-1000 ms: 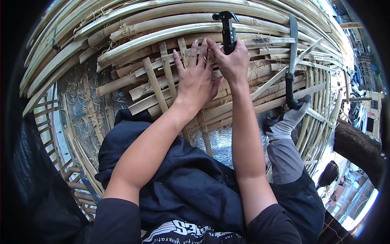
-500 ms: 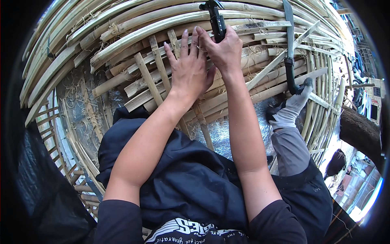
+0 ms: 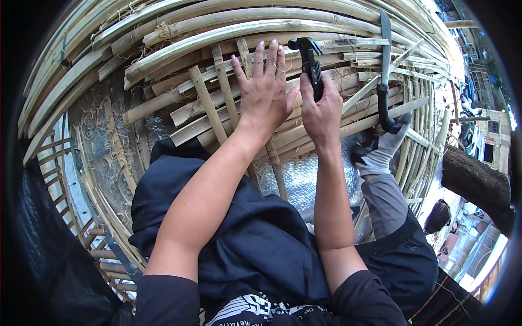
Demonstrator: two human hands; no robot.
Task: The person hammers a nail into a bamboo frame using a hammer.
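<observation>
A small black claw hammer (image 3: pixel 311 68), with its head pointing away from me, stands up out of my right hand (image 3: pixel 322 106). Fingers and thumb are wrapped round its lower handle. To its left, my left hand (image 3: pixel 263 89) lies flat over the bamboo strips (image 3: pixel 217 100), fingers stretched out and slightly apart. Short bamboo slats (image 3: pixel 207 103) cross the strips beside and under that hand. Whether a nail sits near the fingertips cannot be made out.
A long curved blade with a black handle (image 3: pixel 384 103) lies across the bamboo at right, next to a foot in a white-and-black sock (image 3: pixel 389 146). Long split bamboo poles (image 3: pixel 228 46) arch across the far side. Silver foil sheeting (image 3: pixel 304 176) shows below. A thick log (image 3: pixel 476 182) lies far right.
My right hand has drawn the hammer back toward me and to the right, away from my left fingers. The left hand stays flat on the bamboo; the view has shifted slightly.
</observation>
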